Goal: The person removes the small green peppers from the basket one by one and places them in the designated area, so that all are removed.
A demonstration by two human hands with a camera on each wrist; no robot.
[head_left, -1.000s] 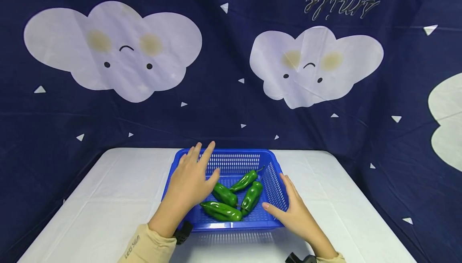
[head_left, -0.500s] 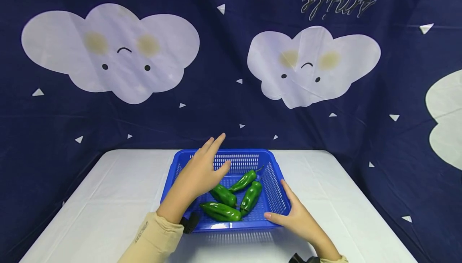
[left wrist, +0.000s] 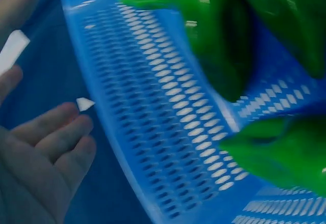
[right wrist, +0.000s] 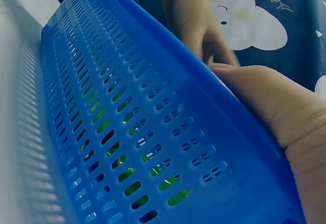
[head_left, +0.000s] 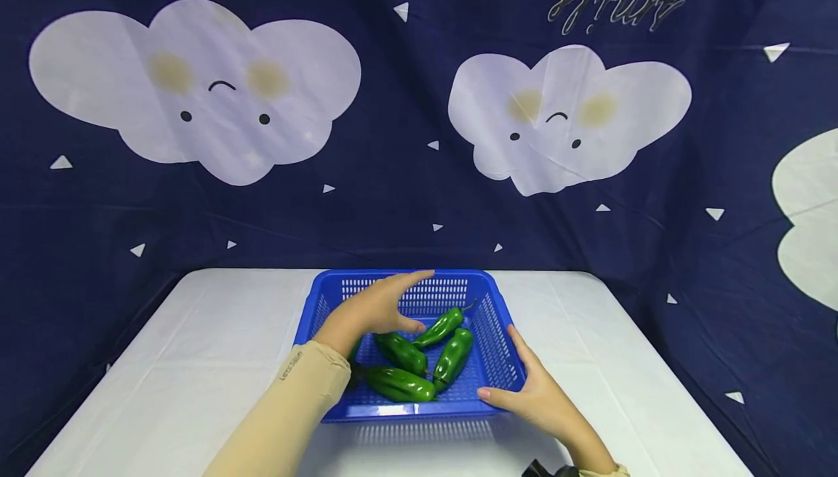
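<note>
A blue plastic basket [head_left: 419, 410] with slotted walls holds several glossy green peppers [head_left: 453, 358]. My left hand [head_left: 376, 308] hovers over the basket's left part, fingers extended and thumb spread apart, with nothing in it. Below and right of its thumb lie a pepper [head_left: 401, 352] and a stemmed one [head_left: 444, 326]; my sleeve partly hides another at the left. My right hand [head_left: 540, 397] holds the basket's front right corner, its thumb over the rim and fingers along the right wall. In the right wrist view, the thumb [right wrist: 265, 91] lies along the rim [right wrist: 198, 71].
The basket stands on a white-covered table [head_left: 222, 361]. A dark blue curtain [head_left: 406, 99] with upside-down cloud prints hangs right behind the table's back edge.
My left hand has swung right and lowered over the basket, its fingers tipping from upward to rightward. The right hand has settled slightly closer onto the basket corner. The peppers have stayed in place.
</note>
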